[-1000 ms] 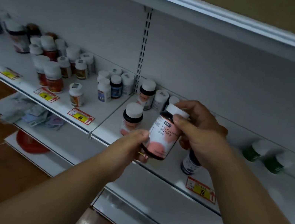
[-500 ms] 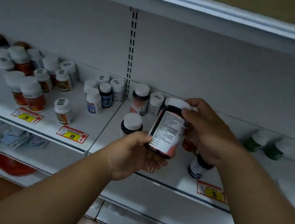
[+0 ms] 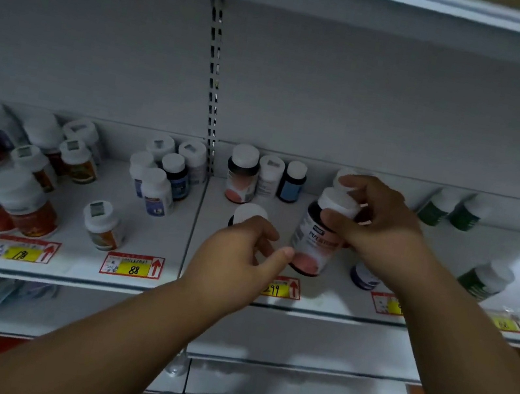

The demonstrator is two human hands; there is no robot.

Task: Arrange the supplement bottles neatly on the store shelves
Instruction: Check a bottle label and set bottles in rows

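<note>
A dark supplement bottle [image 3: 311,240] with a white cap and a pink-and-white label stands low over the white shelf [image 3: 148,240], tilted slightly. My right hand [image 3: 380,230] grips it around the cap and upper body. My left hand [image 3: 234,258] is just left of it, thumb tip touching its lower side, fingers curled over a second white-capped bottle [image 3: 249,214] that is mostly hidden. A matching pink-label bottle [image 3: 242,175] stands at the back with a white bottle [image 3: 270,174] and a blue-label bottle [image 3: 292,181].
Orange-label bottles [image 3: 26,209] and white and blue bottles [image 3: 156,190] crowd the left shelf section. Green bottles [image 3: 449,208] lie at the back right, another green one [image 3: 482,278] nearer. A blue-label bottle [image 3: 364,276] sits under my right wrist. Price tags [image 3: 133,265] line the front edge.
The bottle has been turned so its pink front label faces me again and brought down toward the shelf. My left hand slipped from its base to its side. The view shifted right.
</note>
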